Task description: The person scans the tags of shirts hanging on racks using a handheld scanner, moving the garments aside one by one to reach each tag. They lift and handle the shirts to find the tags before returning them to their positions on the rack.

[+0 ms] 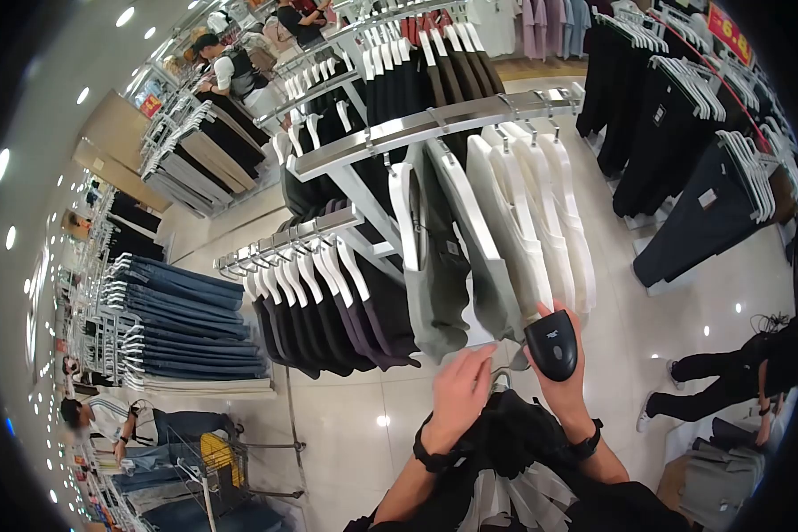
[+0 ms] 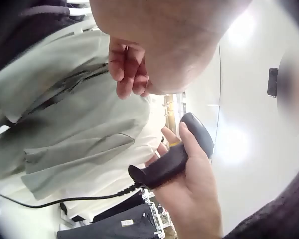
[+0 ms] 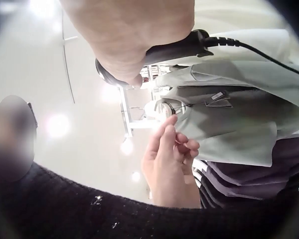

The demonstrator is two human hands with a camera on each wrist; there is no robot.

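Note:
My right hand (image 1: 566, 397) grips a black handheld barcode scanner (image 1: 553, 344), its fingers wrapped round the handle. A black cable runs from the handle's end in the left wrist view. My left hand (image 1: 461, 390) is just below the hem of a grey-green garment (image 1: 436, 301); its fingers are loosely bent and nothing shows between them. In the right wrist view a small tag (image 3: 218, 97) hangs on the grey-green garment, a little beyond the left fingertips (image 3: 173, 119). Cream-white garments (image 1: 554, 239) hang beside the grey-green ones, close behind the scanner.
A metal rack bar (image 1: 443, 115) carries the hangers ahead. Dark garments (image 1: 328, 315) hang on a lower arm at left, jeans (image 1: 186, 319) further left. Dark trousers (image 1: 700, 208) fill a rack at right. A person (image 1: 718, 381) stands at right, and a shopping cart (image 1: 230, 465) is at lower left.

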